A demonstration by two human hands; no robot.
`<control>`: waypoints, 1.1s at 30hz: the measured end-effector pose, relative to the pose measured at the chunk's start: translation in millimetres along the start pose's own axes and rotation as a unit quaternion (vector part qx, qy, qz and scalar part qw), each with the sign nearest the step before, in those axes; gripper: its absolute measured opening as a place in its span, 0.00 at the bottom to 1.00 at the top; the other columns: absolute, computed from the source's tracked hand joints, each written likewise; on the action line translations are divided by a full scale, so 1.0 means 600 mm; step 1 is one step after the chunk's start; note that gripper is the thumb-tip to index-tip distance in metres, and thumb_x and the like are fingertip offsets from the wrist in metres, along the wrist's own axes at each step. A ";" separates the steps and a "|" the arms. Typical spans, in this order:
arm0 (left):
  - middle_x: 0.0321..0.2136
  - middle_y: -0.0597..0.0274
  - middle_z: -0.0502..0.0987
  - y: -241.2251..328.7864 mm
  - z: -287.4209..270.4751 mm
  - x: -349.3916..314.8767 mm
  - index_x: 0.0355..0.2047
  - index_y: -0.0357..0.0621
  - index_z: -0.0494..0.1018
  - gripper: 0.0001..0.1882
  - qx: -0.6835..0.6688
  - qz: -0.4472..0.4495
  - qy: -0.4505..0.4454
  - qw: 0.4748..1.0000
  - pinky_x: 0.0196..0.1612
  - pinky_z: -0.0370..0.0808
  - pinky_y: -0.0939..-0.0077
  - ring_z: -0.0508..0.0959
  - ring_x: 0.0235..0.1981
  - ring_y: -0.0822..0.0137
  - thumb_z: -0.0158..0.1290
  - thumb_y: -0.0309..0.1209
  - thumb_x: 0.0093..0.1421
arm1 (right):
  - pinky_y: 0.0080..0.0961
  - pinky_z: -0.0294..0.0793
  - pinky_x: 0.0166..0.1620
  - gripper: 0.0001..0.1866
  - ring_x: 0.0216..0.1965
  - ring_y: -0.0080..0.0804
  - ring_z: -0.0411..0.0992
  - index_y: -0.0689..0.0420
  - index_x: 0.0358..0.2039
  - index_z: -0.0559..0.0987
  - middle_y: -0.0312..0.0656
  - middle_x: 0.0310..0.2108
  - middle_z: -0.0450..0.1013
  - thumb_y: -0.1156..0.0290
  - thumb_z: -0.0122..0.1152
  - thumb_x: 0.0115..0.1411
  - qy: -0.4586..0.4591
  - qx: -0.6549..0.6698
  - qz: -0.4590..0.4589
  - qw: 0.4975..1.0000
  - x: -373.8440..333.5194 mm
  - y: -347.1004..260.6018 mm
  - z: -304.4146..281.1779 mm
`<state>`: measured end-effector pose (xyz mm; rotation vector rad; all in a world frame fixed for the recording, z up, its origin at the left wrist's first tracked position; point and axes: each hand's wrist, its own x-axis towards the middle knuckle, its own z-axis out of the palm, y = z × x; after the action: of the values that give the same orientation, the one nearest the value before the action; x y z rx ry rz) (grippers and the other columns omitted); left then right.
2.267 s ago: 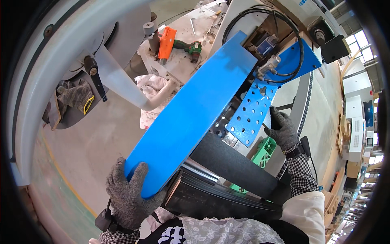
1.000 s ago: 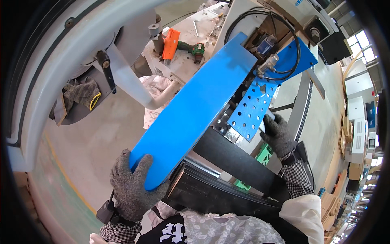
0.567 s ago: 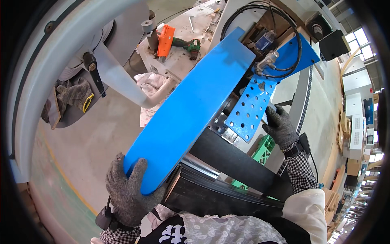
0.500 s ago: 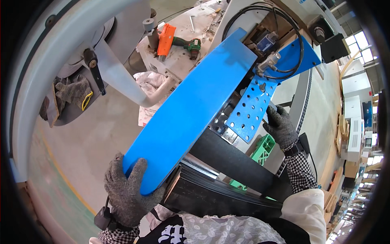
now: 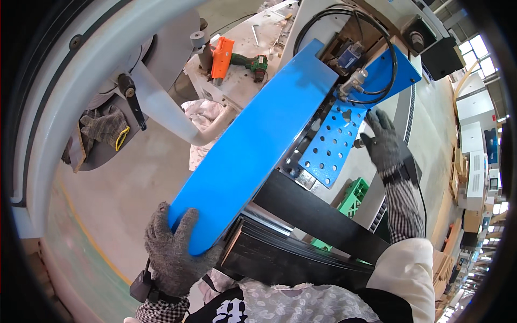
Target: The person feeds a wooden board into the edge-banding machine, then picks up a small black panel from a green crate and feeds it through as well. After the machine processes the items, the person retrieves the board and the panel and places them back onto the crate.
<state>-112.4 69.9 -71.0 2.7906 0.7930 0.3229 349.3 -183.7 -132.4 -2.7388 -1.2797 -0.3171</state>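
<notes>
R hand (image 5: 386, 144) has come up since the last frame, off the lower edge of the perforated plate (image 5: 329, 146) to just beside its right side; fingers spread, holding nothing. L hand (image 5: 173, 252) unchanged, grip wrapped round the near rounded end of the blue panel (image 5: 258, 145), which I see slanting up-right over the black beam (image 5: 318, 215). Drill (image 5: 237, 58) lies on the surface (image 5: 269, 32) beyond.
</notes>
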 end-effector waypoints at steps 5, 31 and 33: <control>0.55 0.25 0.69 0.006 -0.010 0.002 0.58 0.50 0.71 0.42 0.007 -0.006 -0.031 0.999 0.48 0.74 0.35 0.74 0.51 0.29 0.73 0.48 0.44 | 0.49 0.75 0.61 0.47 0.59 0.55 0.72 0.57 0.67 0.70 0.57 0.58 0.72 0.54 0.78 0.48 -0.299 0.180 -0.071 0.934 -0.155 -0.190 -0.197; 0.58 0.22 0.66 -0.002 -0.008 -0.003 0.61 0.50 0.71 0.45 -0.001 -0.026 -0.054 0.998 0.54 0.70 0.32 0.71 0.56 0.26 0.73 0.47 0.43 | 0.43 0.77 0.60 0.40 0.58 0.56 0.73 0.51 0.66 0.74 0.57 0.60 0.71 0.67 0.78 0.52 -0.170 0.180 0.034 0.968 -0.071 -0.024 -0.017; 0.59 0.21 0.66 0.002 -0.003 -0.007 0.61 0.50 0.71 0.45 -0.007 -0.022 -0.039 0.999 0.55 0.70 0.31 0.71 0.56 0.26 0.73 0.47 0.43 | 0.43 0.77 0.60 0.41 0.59 0.55 0.73 0.50 0.67 0.73 0.57 0.60 0.71 0.67 0.79 0.51 -0.163 0.188 0.006 0.969 -0.072 -0.006 -0.007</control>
<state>-116.0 67.1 -69.6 2.7502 0.8299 0.2085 319.0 -214.6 -138.1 -2.5325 -1.2333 0.3587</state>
